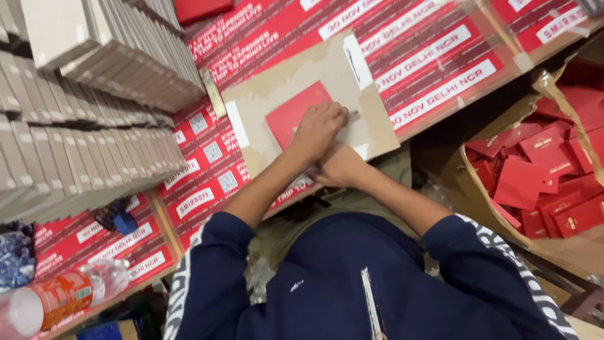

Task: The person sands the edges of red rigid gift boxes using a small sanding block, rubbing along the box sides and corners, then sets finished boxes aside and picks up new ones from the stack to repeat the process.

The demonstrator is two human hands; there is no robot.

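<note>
On cardboard sheet (296, 75): left hand (318, 129) fingers curled, pressing red card (290, 113); right hand (340, 167) half hidden, grip unclear.

Left of my hands lie rows of grey boxes (94, 126) and a plastic bottle (60, 299); right of them, a carton of red packets (541, 182).

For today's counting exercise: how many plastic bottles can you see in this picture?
1. A single plastic bottle with an orange label lies on its side at the lower left, on the red printed board. Others may be hidden off-frame.
</note>
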